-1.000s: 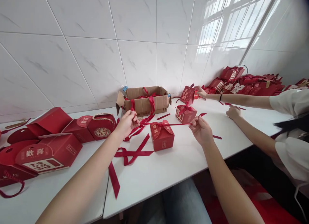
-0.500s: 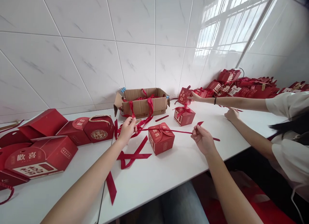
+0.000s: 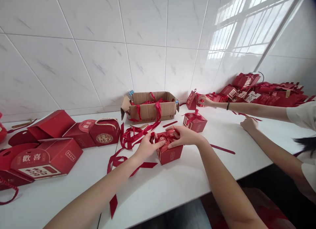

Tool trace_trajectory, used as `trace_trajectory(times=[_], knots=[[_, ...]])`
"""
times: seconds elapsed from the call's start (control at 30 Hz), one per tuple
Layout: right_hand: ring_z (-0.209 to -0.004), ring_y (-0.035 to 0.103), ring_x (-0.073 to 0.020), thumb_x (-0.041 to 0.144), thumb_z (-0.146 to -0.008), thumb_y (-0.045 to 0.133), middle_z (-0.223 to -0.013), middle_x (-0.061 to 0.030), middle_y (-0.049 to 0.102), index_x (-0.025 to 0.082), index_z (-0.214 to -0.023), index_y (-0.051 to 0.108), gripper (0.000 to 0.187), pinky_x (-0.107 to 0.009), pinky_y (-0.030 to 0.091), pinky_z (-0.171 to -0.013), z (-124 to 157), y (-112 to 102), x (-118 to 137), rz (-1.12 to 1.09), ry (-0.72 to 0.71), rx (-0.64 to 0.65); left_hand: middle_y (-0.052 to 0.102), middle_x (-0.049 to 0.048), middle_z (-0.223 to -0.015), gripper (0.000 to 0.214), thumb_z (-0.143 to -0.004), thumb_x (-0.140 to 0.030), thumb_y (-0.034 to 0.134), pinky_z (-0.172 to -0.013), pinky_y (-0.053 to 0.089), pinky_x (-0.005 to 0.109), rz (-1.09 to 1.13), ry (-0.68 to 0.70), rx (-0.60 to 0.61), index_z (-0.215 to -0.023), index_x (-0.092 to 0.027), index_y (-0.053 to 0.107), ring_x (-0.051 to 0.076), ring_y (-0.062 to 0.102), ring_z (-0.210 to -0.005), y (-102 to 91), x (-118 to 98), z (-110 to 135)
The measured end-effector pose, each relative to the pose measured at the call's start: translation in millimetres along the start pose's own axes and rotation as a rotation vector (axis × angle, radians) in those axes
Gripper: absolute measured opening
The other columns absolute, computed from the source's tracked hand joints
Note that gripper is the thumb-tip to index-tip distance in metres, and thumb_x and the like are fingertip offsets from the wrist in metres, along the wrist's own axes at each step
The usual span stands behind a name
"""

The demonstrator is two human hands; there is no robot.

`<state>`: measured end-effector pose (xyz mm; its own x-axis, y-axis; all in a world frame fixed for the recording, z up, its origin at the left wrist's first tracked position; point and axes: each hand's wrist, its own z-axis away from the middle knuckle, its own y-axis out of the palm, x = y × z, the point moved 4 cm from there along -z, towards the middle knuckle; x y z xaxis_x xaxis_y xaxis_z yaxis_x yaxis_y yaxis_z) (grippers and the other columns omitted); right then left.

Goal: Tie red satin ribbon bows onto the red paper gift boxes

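Note:
A small red gift box [image 3: 170, 155] with pale printing stands on the white table before me, a red ribbon [image 3: 168, 141] over its top. At the box's left side, my left hand [image 3: 147, 146] is closed on the ribbon, its thumb reaching over the lid. My right hand [image 3: 188, 136] comes over the top from the right, fingers bent and pinching the ribbon near the middle of the lid. Those fingers partly hide the crossing of the ribbon. More loose red ribbon [image 3: 130, 136] lies tangled left of the box.
Behind stands a cardboard box [image 3: 154, 113] of ribbons. A bow-tied red box [image 3: 196, 123] is just right of it. Larger red boxes [image 3: 49, 156] crowd the left, and a pile of red boxes [image 3: 266, 94] the far right. A co-worker's hand [image 3: 207, 100] touches another small box.
My hands have come together from either side of the box, where they held the ribbon stretched, onto its lid. The view has shifted slightly left.

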<state>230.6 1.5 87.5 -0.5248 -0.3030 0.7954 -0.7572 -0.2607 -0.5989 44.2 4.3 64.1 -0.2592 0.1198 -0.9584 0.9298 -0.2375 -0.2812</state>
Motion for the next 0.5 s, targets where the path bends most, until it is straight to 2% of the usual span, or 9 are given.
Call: trace_trajectory(times=[0.13, 0.2, 0.27, 0.33, 0.37, 0.43, 0.5], knots=[[-0.054, 0.034, -0.0089, 0.048, -0.066, 0.074, -0.059, 0.0079, 0.033, 0.024, -0.117, 0.060, 0.059, -0.022, 0.029, -0.048, 4, 8, -10, -0.035, 0.041, -0.036, 0.046, -0.0051, -0.072, 0.037, -0.064, -0.034, 0.073, -0.065, 0.037, 0.025, 0.054, -0.058, 0.021, -0.074, -0.021, 0.040, 0.013, 0.044, -0.070, 4.7, 4, 1], [-0.055, 0.033, -0.0088, 0.049, -0.066, 0.074, -0.060, 0.0079, 0.030, 0.024, -0.116, 0.060, 0.058, -0.022, 0.028, -0.049, 7, 8, -10, -0.055, 0.036, -0.059, 0.046, -0.0051, -0.072, 0.038, -0.064, -0.033, 0.074, -0.065, 0.037, 0.024, 0.078, -0.061, 0.015, -0.074, -0.021, 0.039, 0.012, 0.045, -0.070, 6.9, 6, -1], [-0.055, 0.032, -0.0088, 0.049, -0.067, 0.074, -0.060, 0.0079, 0.030, 0.024, -0.118, 0.058, 0.059, -0.022, 0.028, -0.050, 10, 9, -10, -0.117, 0.020, -0.050, 0.044, -0.0054, -0.073, 0.040, -0.063, -0.033, 0.075, -0.065, 0.038, 0.024, 0.092, -0.028, -0.018, -0.077, -0.021, 0.039, 0.012, 0.045, -0.069, 6.9, 9, -3], [-0.054, 0.031, -0.0090, 0.053, -0.075, 0.065, -0.059, 0.0079, 0.029, 0.025, -0.121, 0.055, 0.055, -0.022, 0.030, -0.050, 8, 8, -13, -0.259, -0.006, -0.076, 0.045, -0.0054, -0.074, 0.042, -0.064, -0.036, 0.076, -0.066, 0.038, 0.024, 0.053, 0.034, -0.063, -0.085, -0.022, 0.042, 0.012, 0.045, -0.068, 4.1, 11, -6], [-0.053, 0.031, -0.0091, 0.056, -0.079, 0.059, -0.058, 0.0079, 0.028, 0.024, -0.120, 0.055, 0.051, -0.022, 0.031, -0.050, 7, 5, -17, -0.346, -0.017, -0.130, 0.047, -0.0050, -0.075, 0.042, -0.066, -0.038, 0.075, -0.066, 0.038, 0.025, 0.001, 0.071, -0.072, -0.091, -0.022, 0.044, 0.012, 0.046, -0.068, 2.2, 10, -7], [-0.050, 0.030, -0.0095, 0.061, -0.084, 0.047, -0.056, 0.0076, 0.026, 0.022, -0.110, 0.059, 0.048, -0.023, 0.033, -0.049, 2, -3, -29, -0.470, -0.007, -0.335, 0.053, -0.0029, -0.077, 0.041, -0.071, -0.044, 0.070, -0.064, 0.036, 0.026, -0.159, 0.133, -0.053, -0.098, -0.023, 0.048, 0.015, 0.048, -0.068, -1.8, 8, -8], [-0.048, 0.029, -0.0098, 0.067, -0.083, 0.041, -0.054, 0.0070, 0.026, 0.019, -0.095, 0.061, 0.054, -0.024, 0.031, -0.047, -1, -13, -45, -0.453, 0.035, -0.550, 0.057, 0.0000, -0.079, 0.038, -0.071, -0.050, 0.069, -0.062, 0.034, 0.027, -0.342, 0.174, -0.056, -0.093, -0.023, 0.054, 0.018, 0.050, -0.071, -7.8, 4, -7]])
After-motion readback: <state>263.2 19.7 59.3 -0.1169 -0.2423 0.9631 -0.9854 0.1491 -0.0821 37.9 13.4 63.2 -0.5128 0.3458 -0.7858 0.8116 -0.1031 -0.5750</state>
